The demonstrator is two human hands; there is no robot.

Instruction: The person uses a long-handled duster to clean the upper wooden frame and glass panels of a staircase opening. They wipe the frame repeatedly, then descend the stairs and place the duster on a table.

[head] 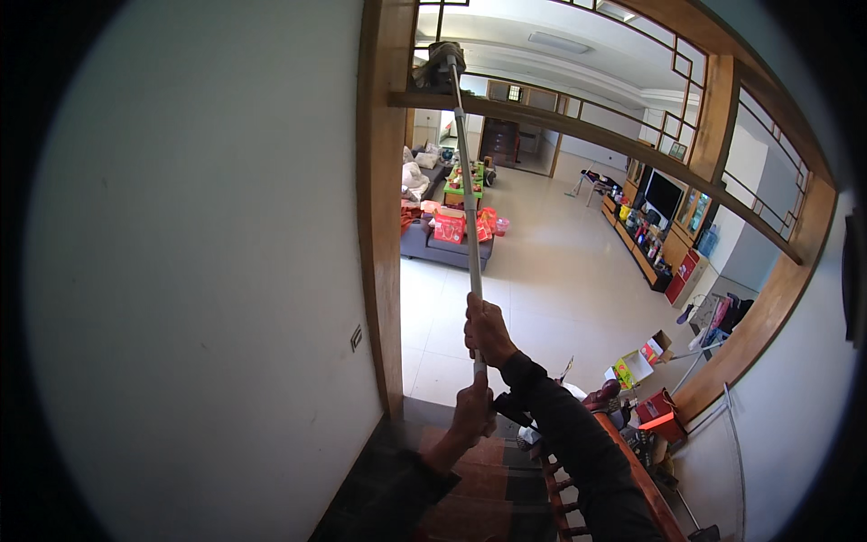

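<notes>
Both my hands grip a long metal telescopic pole [465, 162] that reaches up and away from me. My right hand [489, 330] is wrapped around it higher up. Below, my left hand [469, 412] holds the lower end. At the pole's far tip is a dark, greyish cloth-like head [445, 57]. It appears to rest at the left corner of the wooden lattice opening, just above the wooden crossbar [582, 122] and close to the wooden post [383, 203]. Whether the head touches the thin lattice bars [670, 129] cannot be made out.
Stairs [467, 501] lie beneath me, with a wooden railing [637, 467] on the right and a white wall [203, 237] on the left. Boxes [633, 369] sit near the railing. Beyond are a grey sofa [440, 251], a green-topped table [467, 179] and a television [664, 196].
</notes>
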